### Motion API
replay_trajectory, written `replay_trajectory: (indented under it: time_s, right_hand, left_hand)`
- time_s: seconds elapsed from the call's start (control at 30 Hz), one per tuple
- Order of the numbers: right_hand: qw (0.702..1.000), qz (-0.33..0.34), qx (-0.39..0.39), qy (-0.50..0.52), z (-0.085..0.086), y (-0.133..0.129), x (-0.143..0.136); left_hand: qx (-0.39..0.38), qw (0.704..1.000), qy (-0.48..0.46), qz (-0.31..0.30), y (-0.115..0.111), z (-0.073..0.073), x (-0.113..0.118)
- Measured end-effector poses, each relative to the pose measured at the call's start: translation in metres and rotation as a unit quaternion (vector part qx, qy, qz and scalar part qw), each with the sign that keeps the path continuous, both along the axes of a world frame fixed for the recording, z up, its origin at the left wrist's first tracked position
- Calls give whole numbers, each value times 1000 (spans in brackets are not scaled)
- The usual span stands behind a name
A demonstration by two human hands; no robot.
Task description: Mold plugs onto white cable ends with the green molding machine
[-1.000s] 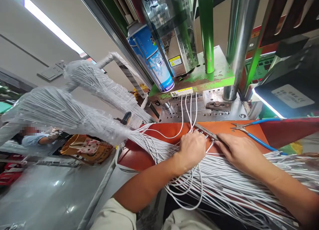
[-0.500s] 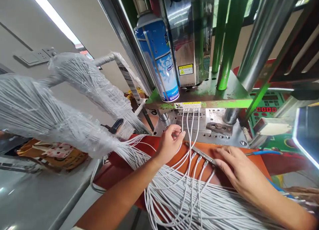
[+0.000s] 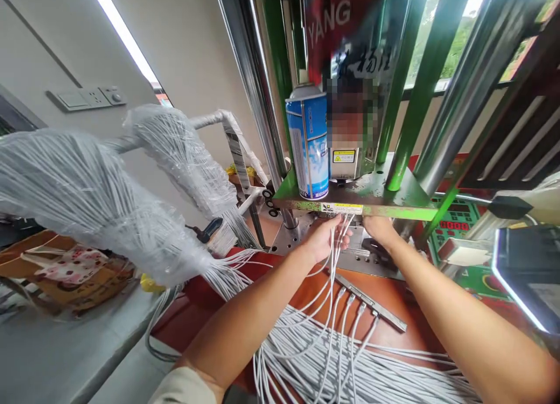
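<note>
My left hand (image 3: 322,239) is closed around several thin white cables (image 3: 336,258) just below the front edge of the machine's green plate (image 3: 385,210). My right hand (image 3: 380,230) reaches in under that plate from the right, and its fingers are hidden there. Below both hands, a narrow metal bar (image 3: 374,303) lies slantwise on the orange-brown surface, with several cable plugs (image 3: 362,306) set along its edge. A large bundle of white cables (image 3: 306,340) spreads across the surface underneath my forearms.
A blue spray can (image 3: 312,153) stands on the green plate. Plastic-wrapped cable bundles (image 3: 91,199) hang over a wrapped frame at left. On the right are a control panel (image 3: 455,220) with a red display and a lit lamp (image 3: 525,275). Steel columns (image 3: 258,100) flank the press.
Both hands have moved forward to the press. My left hand has closed on the cables; my right has left the metal bar and gone under the plate. The camera view has shifted.
</note>
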State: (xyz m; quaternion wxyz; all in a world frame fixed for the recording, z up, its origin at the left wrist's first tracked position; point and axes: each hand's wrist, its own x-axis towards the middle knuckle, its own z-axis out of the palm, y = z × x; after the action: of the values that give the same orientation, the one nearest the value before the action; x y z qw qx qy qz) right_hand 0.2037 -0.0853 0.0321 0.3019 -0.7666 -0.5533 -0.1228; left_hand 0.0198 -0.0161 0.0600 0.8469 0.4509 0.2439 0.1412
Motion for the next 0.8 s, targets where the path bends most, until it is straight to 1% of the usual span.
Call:
replay_trajectory:
  time_s: [0.07,0.13,0.2,0.27,0.33,0.4,0.47,0.53,0.6,0.67,0.73,0.8]
  right_hand:
    - [999,-22,29,27,-5,-11,-9]
    - [996,-44,57,49,-10,-28,-21]
    - [993,-56,81,62,-15,-50,-36]
    - [992,-53,93,66,-18,-72,-54]
    - [992,-50,91,65,-18,-92,-72]
    - [993,-61,83,59,-17,-106,-87]
    - [992,-86,73,55,-16,-115,-96]
    - [991,-107,61,61,-17,-121,-98]
    - [990,-112,44,75,-21,-127,-96]
    - [991,-95,22,94,-28,-133,-94]
    - [991,-69,-1,113,-37,-138,-94]
    - [990,-44,-21,136,-44,-140,-95]
  left_hand:
    - [-10,1000,5,-20,-6,7,-6]
    - [-12,999,9,-40,-19,8,-19]
    - [3,998,8,-55,-37,7,-38]
    - [24,998,-2,-62,-59,5,-60]
    - [31,998,-10,-53,-81,3,-80]
    - [26,999,-9,-21,-103,4,-96]
    - [21,1000,-3,15,-121,8,-108]
    - [27,999,3,25,-135,16,-118]
    - [52,998,13,14,-144,24,-126]
    - [89,996,24,-5,-145,30,-133]
    - [128,991,28,-20,-142,33,-138]
    - [167,985,27,-34,-136,30,-142]
